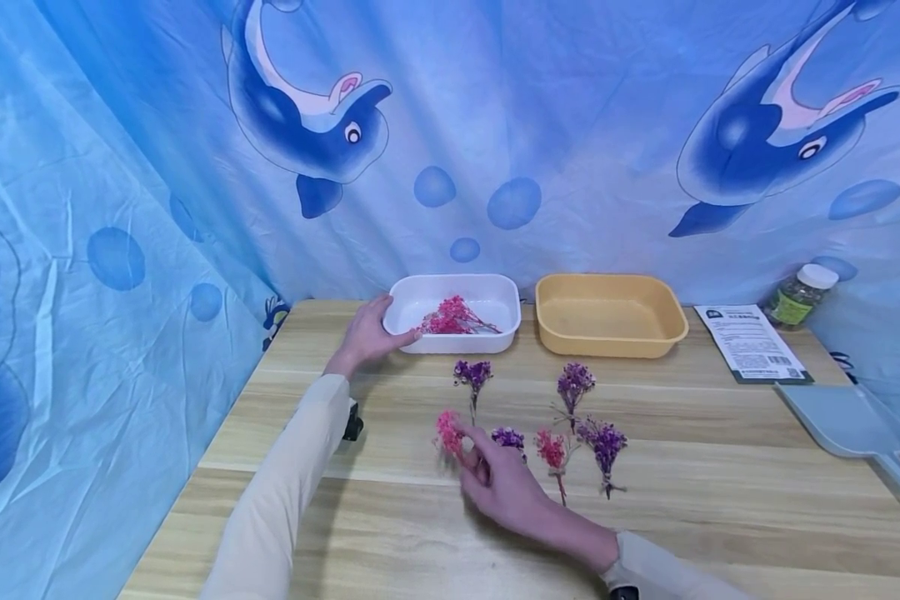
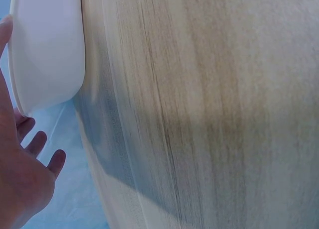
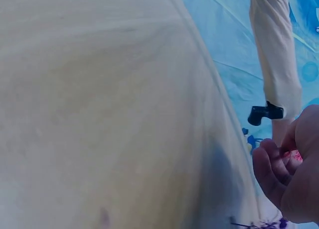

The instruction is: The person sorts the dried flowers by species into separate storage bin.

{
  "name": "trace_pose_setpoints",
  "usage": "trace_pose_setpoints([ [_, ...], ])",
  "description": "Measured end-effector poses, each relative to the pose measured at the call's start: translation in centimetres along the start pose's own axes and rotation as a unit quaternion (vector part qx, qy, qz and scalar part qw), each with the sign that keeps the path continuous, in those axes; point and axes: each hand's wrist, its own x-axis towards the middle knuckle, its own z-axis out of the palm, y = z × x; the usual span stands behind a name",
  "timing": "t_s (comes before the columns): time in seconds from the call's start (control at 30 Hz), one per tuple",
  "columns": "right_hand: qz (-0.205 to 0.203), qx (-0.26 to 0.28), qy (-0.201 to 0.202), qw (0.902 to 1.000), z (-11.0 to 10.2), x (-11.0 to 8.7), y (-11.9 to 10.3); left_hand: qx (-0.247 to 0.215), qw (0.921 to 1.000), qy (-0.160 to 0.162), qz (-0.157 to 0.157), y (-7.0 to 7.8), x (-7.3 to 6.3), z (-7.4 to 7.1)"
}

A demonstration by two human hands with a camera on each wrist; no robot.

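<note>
My left hand (image 1: 370,335) holds the left end of a white plastic basin (image 1: 461,344), with the thumb at its front rim. Pink dried flowers (image 1: 452,315) lie inside the basin. Lower down, my right hand (image 1: 506,487) pinches the stem of a small pink dried-flower bunch (image 1: 448,432) above the table. Purple bunches lie around it: one (image 1: 472,373) behind, one (image 1: 508,438) partly hidden by the hand, and two (image 1: 576,383) (image 1: 603,442) to the right. Another pink bunch (image 1: 551,450) lies just right of the hand. In the right wrist view, the fingers mostly hide the held bunch.
An orange-yellow basin (image 1: 611,347) with nothing in it stands right of the white one. Farther right are a printed packet (image 1: 753,342), a white-capped jar (image 1: 798,296) and a grey-blue dustpan (image 1: 851,421). A blue dolphin curtain (image 1: 592,108) hangs behind the wooden table (image 1: 390,533).
</note>
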Motion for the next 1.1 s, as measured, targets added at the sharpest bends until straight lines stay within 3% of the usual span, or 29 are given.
trace_pose_setpoints([
  [0.17,-0.028,0.016,0.008,0.9994,-1.1,0.7,-0.3,-0.001,1.0,0.004,0.005,-0.1,-0.1,0.0],
  [0.47,0.022,0.021,-0.009,0.9995,-3.4,1.9,-0.2,0.0,1.0,0.005,0.006,-0.1,-0.1,0.0],
  [0.77,-0.006,0.004,0.013,0.9999,-5.5,4.0,1.2,-0.003,0.9999,0.008,0.006,-0.3,0.0,0.1],
  [1.1,-0.022,-0.071,0.014,0.9972,-9.0,7.7,3.2,-0.002,0.9999,0.013,0.011,-0.2,0.0,0.2],
])
